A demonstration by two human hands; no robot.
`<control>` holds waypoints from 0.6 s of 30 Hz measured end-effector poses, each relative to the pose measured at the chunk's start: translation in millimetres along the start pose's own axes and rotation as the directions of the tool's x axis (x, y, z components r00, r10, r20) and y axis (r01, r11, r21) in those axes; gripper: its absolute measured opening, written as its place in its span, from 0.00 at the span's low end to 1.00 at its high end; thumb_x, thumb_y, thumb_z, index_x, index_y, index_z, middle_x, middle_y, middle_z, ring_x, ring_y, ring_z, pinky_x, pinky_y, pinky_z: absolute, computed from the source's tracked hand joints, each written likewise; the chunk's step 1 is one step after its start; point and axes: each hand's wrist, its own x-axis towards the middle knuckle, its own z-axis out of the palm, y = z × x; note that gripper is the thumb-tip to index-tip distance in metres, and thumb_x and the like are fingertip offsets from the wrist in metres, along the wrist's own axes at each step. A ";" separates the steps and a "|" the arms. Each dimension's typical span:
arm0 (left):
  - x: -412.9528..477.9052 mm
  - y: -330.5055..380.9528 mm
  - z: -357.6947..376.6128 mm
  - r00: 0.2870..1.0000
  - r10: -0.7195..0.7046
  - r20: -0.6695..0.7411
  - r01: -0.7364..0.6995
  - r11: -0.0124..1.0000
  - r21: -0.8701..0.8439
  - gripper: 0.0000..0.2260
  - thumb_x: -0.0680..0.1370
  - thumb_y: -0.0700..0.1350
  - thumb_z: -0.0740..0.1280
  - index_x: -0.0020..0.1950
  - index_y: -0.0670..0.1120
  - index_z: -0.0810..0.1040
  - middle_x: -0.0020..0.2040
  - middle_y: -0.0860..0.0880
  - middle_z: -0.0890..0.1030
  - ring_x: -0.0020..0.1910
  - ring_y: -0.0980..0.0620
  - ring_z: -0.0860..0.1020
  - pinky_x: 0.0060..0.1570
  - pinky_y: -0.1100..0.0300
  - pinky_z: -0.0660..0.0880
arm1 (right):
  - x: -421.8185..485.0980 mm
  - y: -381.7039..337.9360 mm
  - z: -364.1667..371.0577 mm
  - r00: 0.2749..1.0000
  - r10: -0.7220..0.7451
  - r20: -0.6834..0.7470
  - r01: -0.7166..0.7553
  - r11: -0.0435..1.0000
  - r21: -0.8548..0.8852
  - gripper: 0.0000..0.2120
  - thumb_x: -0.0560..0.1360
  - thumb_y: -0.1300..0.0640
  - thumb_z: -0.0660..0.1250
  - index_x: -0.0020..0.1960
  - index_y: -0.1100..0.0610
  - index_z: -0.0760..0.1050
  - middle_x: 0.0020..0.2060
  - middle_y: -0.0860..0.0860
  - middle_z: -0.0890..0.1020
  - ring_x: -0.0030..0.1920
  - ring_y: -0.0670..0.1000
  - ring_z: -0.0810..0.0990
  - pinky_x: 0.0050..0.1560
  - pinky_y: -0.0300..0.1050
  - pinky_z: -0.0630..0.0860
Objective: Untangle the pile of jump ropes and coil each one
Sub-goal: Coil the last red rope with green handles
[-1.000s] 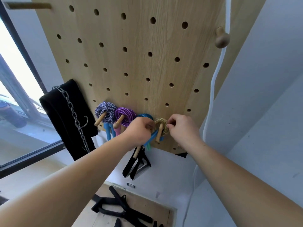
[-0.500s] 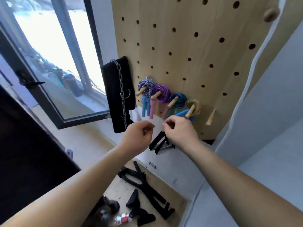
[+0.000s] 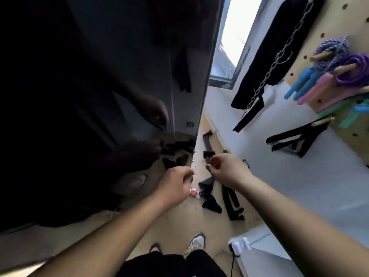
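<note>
**Head view, looking down.** The left hand (image 3: 175,182) and right hand (image 3: 227,168) are hovering side by side above the floor (image 3: 179,222). Each has its fingers (image 3: 186,174) loosely curled toward the thumb and is gripping nothing that shows (blur is softening the fingertips).

**Ropes.** Two coils, one striped (image 3: 331,49) and one purple (image 3: 356,67), are hanging on pegs of the pegboard (image 3: 339,19) at the upper right. Blue and pink handles (image 3: 299,84) are dangling beneath them, and more handles are running off the frame edge. The ropes are lying well apart from both hands, up and to the right, and are touching neither.

**Step, as judged.** Untangling and coiling are looking finished for the coils in view, and the hands are idling between moves.

**Next move, as judged.** It is calling for a scan of the floor for any rope left over. Only black straps (image 3: 231,198) are lying below the hands, and no rope is showing among them. Both hands are looking free to take one if it turns up.
</note>
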 end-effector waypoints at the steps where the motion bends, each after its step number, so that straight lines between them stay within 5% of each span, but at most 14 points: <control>1: -15.6 -17.1 0.6 0.999 -0.045 -0.014 0.045 0.999 -0.019 0.11 0.78 0.46 0.64 0.55 0.52 0.84 0.51 0.55 0.86 0.51 0.56 0.82 0.52 0.59 0.78 | 0.4 -9.7 15.8 0.999 -0.040 0.036 0.041 0.999 -0.026 0.09 0.80 0.45 0.66 0.49 0.48 0.82 0.45 0.46 0.84 0.46 0.50 0.82 0.47 0.52 0.83; 5: -89.5 -78.0 5.6 0.945 -0.317 -0.077 0.312 0.947 -0.072 0.12 0.79 0.48 0.63 0.60 0.51 0.81 0.56 0.52 0.84 0.55 0.51 0.81 0.56 0.54 0.78 | -2.4 -49.7 77.4 0.942 -0.214 0.259 0.266 0.946 -0.184 0.10 0.79 0.50 0.62 0.43 0.50 0.78 0.38 0.48 0.83 0.40 0.52 0.82 0.38 0.47 0.80; 10: -177.1 -130.3 22.6 0.776 -0.603 -0.184 0.582 0.797 -0.160 0.10 0.77 0.46 0.62 0.55 0.47 0.79 0.52 0.47 0.84 0.53 0.43 0.81 0.49 0.54 0.76 | -20.4 -115.4 148.2 0.724 -0.378 0.576 0.612 0.737 -0.286 0.13 0.78 0.43 0.61 0.53 0.47 0.80 0.50 0.48 0.84 0.53 0.55 0.82 0.52 0.51 0.81; 15: -271.1 -158.9 46.8 0.501 -0.812 -0.299 0.704 0.584 -0.404 0.13 0.78 0.44 0.63 0.61 0.45 0.79 0.56 0.46 0.81 0.56 0.44 0.79 0.48 0.59 0.69 | -67.8 -188.6 208.0 0.484 -0.448 0.752 0.821 0.529 -0.213 0.12 0.80 0.45 0.64 0.53 0.50 0.81 0.50 0.50 0.84 0.52 0.53 0.82 0.44 0.44 0.72; 18: -330.3 -174.2 63.1 0.291 -0.907 -0.305 0.691 0.420 -0.588 0.17 0.80 0.43 0.63 0.70 0.47 0.75 0.63 0.48 0.80 0.63 0.47 0.77 0.56 0.62 0.68 | -110.0 -234.2 248.0 0.349 -0.471 0.810 0.918 0.347 -0.194 0.12 0.79 0.44 0.63 0.52 0.49 0.81 0.50 0.49 0.84 0.52 0.54 0.82 0.47 0.45 0.77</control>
